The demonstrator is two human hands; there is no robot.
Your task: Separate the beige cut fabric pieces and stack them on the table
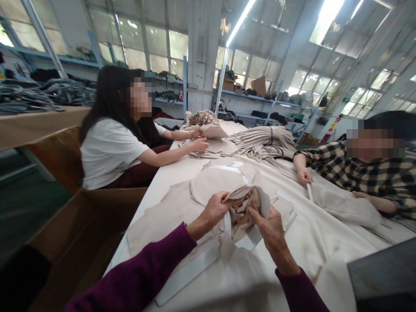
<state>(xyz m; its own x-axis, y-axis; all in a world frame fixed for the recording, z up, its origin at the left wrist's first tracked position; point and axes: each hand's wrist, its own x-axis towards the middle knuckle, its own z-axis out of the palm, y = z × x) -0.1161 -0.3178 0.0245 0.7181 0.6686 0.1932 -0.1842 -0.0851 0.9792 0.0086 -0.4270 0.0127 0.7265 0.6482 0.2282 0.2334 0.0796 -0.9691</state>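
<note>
A beige fabric piece (pixel 242 216) is bunched up between my two hands above the cloth-covered table (pixel 305 260). My left hand (pixel 216 210) pinches its upper left edge, thumb and fingers closed together. On the other side my right hand (pixel 271 227) grips the folds, the thumb pressing into the bunched cloth. A pale whitish strip (pixel 264 203) runs along the piece near my right fingers. Flat beige cut pieces (pixel 172 212) lie under and left of my hands. A flat light-grey strip (pixel 190 273) rests by my left forearm.
Across the left edge a person in a white shirt (pixel 110 151) handles beige pieces. At right, a person in a checked shirt (pixel 351 169) holds beige cloth. Bundled beige fabric (pixel 269 138) lies at the back. A cardboard box (pixel 87 216) stands left; a dark grey surface (pixel 383 268) juts in at lower right.
</note>
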